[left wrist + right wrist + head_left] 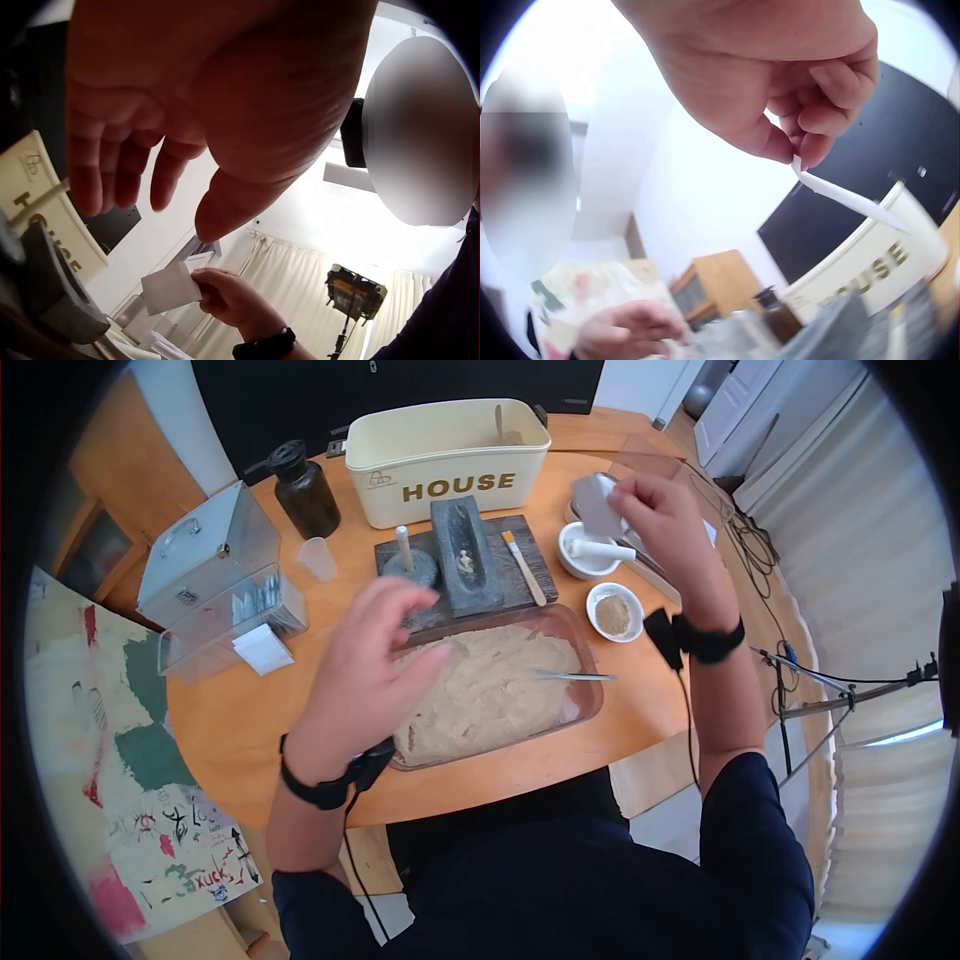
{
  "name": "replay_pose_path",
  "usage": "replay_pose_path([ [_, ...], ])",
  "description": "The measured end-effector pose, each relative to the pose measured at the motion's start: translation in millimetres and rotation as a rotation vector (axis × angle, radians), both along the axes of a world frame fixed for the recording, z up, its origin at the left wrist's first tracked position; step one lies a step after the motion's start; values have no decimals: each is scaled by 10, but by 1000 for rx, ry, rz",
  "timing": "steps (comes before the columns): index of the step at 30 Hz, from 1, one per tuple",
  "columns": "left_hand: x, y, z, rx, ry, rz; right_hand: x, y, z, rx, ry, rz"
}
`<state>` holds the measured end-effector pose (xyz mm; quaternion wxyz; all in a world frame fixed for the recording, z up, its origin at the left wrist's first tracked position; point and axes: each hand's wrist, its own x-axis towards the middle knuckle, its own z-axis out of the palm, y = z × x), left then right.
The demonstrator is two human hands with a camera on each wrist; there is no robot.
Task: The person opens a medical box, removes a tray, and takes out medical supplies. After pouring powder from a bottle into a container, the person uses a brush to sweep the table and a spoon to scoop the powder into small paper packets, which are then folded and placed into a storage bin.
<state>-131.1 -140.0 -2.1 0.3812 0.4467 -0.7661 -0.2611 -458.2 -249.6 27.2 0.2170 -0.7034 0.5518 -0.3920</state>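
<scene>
The right hand [660,525] pinches a small white paper piece [598,510] between thumb and fingers, raised above the white mortar [588,563] on the table's right side. In the right wrist view the paper [851,199] hangs tilted from the fingertips. Over the left end of a tray of pale powder [480,695] hovers the left hand [370,670], fingers spread and relaxed, holding nothing. Its fingers also hang loose in the left wrist view. A metal tool [575,676] lies in the powder, its handle over the tray's right rim.
Behind the tray, a dark board [540,565] carries a grey stone trough [462,555] and a brush [523,568]. A cream bin [440,460] stands farther back, with a dark bottle [306,490] beside it. Metal case [210,545] at left; bowl of brown powder [614,612] at right.
</scene>
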Motion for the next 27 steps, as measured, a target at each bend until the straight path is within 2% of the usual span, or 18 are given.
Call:
replay_pose_path([
  [1, -88, -40, 27, 1, -15, 8, 122, 142, -23, 57, -151, 106],
  [3, -240, -101, 40, -234, -151, 24, 356, 363, -87, 181, -260, 244],
  [4, -304, -104, 50, -230, -168, 27, 459, 437, -112, 231, -321, 323],
  [8, -428, -181, 14, -303, -204, 61, 745, 514, -105, 357, -485, 413],
  [10, -454, -231, -27, -291, -106, 71, 788, 469, -107, 436, -513, 432],
  [13, -453, -298, -112, -361, -192, 150, 810, 416, -138, 452, -528, 437],
  [18, -409, -363, -184, -322, -240, 150, 834, 365, -260, 387, -494, 398],
  [24, -429, -376, -265, -283, -264, 137, 859, 348, -311, 375, -343, 426],
  [27, -437, -376, -277, -270, -281, 137, 866, 326, -390, 262, -258, 446],
])
